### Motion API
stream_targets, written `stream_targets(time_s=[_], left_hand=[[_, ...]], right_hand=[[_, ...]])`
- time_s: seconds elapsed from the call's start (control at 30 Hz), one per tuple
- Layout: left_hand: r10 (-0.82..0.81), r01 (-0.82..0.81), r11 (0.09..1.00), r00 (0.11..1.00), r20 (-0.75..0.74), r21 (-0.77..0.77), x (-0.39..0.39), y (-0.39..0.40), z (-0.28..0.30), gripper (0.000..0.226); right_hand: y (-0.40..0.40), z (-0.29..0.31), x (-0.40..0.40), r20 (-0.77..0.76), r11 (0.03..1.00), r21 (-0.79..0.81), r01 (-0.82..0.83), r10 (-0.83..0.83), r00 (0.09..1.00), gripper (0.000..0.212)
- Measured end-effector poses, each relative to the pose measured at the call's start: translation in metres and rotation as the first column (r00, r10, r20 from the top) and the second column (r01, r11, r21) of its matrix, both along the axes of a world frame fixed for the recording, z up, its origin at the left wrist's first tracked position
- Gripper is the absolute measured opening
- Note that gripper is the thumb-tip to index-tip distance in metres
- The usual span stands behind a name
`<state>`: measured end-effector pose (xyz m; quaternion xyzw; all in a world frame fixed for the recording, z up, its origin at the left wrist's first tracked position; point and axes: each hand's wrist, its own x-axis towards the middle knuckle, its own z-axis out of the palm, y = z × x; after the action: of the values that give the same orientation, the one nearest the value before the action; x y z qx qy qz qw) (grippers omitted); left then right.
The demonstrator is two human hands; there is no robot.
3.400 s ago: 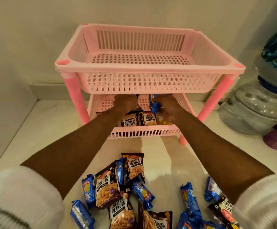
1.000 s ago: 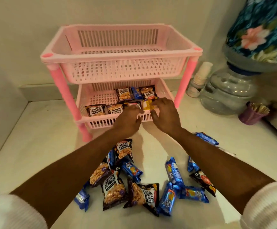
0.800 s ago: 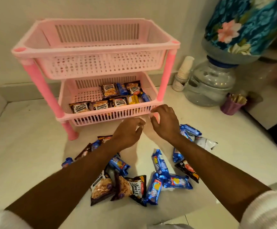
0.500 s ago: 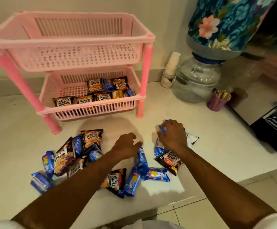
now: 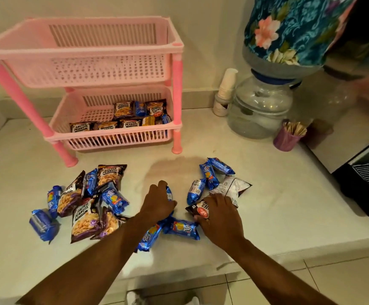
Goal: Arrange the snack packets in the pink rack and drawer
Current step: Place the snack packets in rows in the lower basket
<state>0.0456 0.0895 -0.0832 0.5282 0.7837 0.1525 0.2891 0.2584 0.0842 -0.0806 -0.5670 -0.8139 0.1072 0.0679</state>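
The two-tier pink rack (image 5: 174,69) stands at the back left of the white counter. Its top tier is bare; the lower tier (image 5: 113,138) holds several peanut and biscuit packets. Loose packets lie in front: a heap of peanut and blue biscuit packets (image 5: 86,205) at left, and blue biscuit packets (image 5: 210,175) with a silver packet (image 5: 232,188) at right. My left hand (image 5: 157,202) curls over a blue biscuit packet (image 5: 169,194). My right hand (image 5: 220,216) grips a dark salted peanuts packet (image 5: 201,211). More blue packets (image 5: 182,228) lie between my wrists.
A water jug (image 5: 260,106) under a floral cover stands at the back right, with stacked paper cups (image 5: 227,89) beside it. A purple cup of sticks (image 5: 287,139) and a black appliance (image 5: 368,183) sit further right. The counter's front edge (image 5: 289,249) runs under my forearms.
Both hands have come out of the lower tier and down to the loose packets. My view has pulled back and swung right. Each hand now closes on a packet.
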Motion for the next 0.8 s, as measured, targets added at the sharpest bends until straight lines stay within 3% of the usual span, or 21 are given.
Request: stream_targets(time_s=[0.3, 0.6, 0.8], left_hand=[[0.050, -0.056, 0.996, 0.995, 0.092, 0.066, 0.011, -0.009, 0.012, 0.070], [-0.016, -0.018, 0.972, 0.990, 0.143, 0.235, 0.016, -0.009, 0.031, 0.040], [-0.067, -0.047, 0.954, 0.930, 0.363, 0.297, 0.004, -0.003, 0.034, 0.037]], right_hand=[[0.014, 0.004, -0.001, 0.022, 0.998, -0.056, 0.032, -0.031, 0.999, 0.059], [0.020, 0.015, 0.007, -0.297, 0.994, -0.078, 0.082, -0.101, 0.950, 0.038], [0.024, 0.030, 0.003, -0.563, 0.986, -0.134, 0.097, -0.156, 0.811, 0.034]])
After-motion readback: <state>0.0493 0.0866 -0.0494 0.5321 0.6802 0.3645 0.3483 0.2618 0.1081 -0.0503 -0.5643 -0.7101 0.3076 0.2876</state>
